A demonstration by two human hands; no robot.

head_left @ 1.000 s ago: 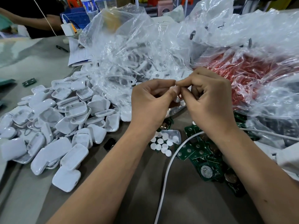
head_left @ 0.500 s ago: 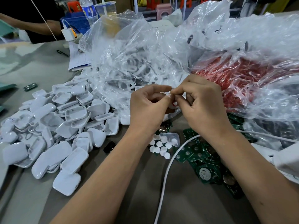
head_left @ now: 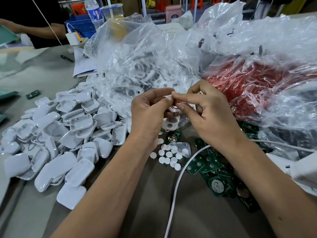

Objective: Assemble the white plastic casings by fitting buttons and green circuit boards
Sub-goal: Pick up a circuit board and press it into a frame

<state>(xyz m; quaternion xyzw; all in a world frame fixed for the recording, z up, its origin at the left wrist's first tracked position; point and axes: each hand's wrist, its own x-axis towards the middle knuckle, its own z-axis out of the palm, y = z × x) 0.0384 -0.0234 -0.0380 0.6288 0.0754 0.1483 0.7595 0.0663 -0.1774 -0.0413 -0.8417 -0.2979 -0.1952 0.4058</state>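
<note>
Pinching together at centre frame, the left hand (head_left: 149, 110) and right hand (head_left: 208, 112) grip one small white casing (head_left: 174, 108), seemingly red-marked. Loose white casings (head_left: 56, 134) heap at left; white buttons (head_left: 169, 156) and green circuit boards (head_left: 211, 167) lie below.

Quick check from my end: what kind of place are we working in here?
Most likely a small electronics assembly workshop: a heap of white plastic casings on the table, loose green circuit boards, and bulk parts in clear plastic bags. Both hands hold a small casing part.
</note>
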